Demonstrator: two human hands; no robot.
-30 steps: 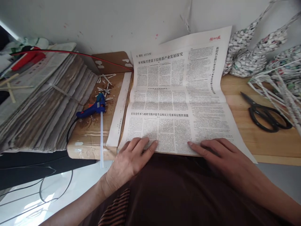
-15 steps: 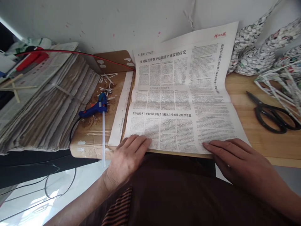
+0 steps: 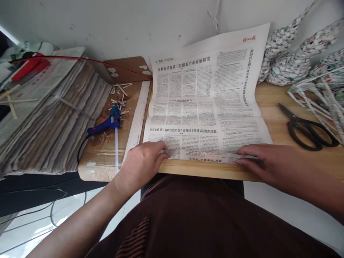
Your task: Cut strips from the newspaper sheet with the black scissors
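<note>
while the newspaper [image 3: 185, 111] lies on the tabletop [image 3: 204, 170] between glue gun [image 3: 115, 118] and scissors [image 3: 295, 118], the left hand [image 3: 142, 159] and right hand [image 3: 274, 161] each pinch its turned-up near edge between their fingers [image 3: 159, 146].

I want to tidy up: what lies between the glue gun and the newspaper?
The head view shows a white paper strip between the glue gun and the newspaper, with brown cardboard on the glue gun's side of it.

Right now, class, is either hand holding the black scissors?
No, the scissors lie on the table while the left hand and right hand hold the newspaper.
</note>
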